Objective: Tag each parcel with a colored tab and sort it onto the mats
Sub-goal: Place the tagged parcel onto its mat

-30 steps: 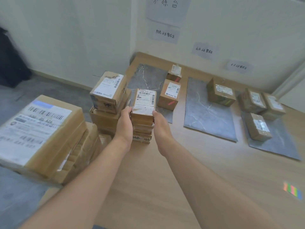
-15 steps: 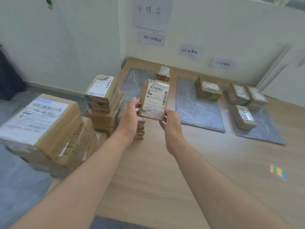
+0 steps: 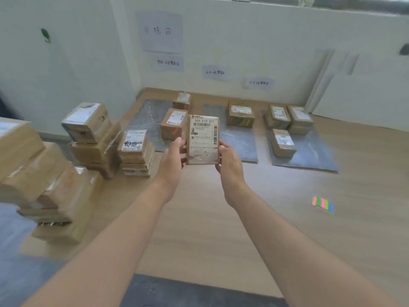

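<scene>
A small flat cardboard parcel (image 3: 203, 138) with a white shipping label is held upright in front of me, label facing me. My left hand (image 3: 174, 154) grips its left edge and my right hand (image 3: 228, 160) grips its right edge. Three grey mats lie along the far wall: the left mat (image 3: 143, 116), the middle mat (image 3: 240, 140) and the right mat (image 3: 309, 154). Each carries tagged parcels. A strip of colored tabs (image 3: 322, 203) lies on the wooden table at the right.
A short stack of flat parcels (image 3: 136, 154) stands just left of my hands. Taller piles of boxes (image 3: 90, 134) and a nearer pile (image 3: 53, 196) fill the table's left side. Paper signs (image 3: 169, 63) hang on the wall above the mats.
Both hands lifted the top parcel off the short stack and raised it toward me, tilting it upright. The view has risen and shifted right with it.
</scene>
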The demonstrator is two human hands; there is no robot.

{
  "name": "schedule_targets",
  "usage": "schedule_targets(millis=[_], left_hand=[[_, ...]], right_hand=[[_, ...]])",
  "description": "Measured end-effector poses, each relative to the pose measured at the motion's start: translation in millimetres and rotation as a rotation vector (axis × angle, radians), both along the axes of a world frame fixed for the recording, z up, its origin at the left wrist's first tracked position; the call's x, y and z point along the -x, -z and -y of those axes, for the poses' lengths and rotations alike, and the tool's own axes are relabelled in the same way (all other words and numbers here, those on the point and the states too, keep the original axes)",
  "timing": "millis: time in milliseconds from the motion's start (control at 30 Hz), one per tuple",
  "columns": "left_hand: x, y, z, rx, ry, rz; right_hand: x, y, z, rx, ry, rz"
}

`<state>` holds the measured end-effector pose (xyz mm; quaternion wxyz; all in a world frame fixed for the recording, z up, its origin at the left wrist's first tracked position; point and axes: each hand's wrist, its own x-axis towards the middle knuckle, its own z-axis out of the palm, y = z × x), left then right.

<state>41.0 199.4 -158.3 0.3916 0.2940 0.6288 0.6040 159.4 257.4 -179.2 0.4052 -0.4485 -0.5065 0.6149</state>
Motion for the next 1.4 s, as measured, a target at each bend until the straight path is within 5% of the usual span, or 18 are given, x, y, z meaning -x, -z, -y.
schedule_targets(millis=[467,1000,1400], left_hand=[[-148.9,63.8,-56.5,0.142,0.12,0.133],[-158.4,198.4,-46.0,0.478,0.211,0.226],[-150.5,217.7,-36.1,0.459,0.253,0.268]], right_hand=[[-174.3,58.8,-41.2,0.152,0.096,0.082],[-194.7,188.0,-9.3,0.526,0.192,0.118],[-182.2,202.2,1.9,0.533,0.191,0.161]])
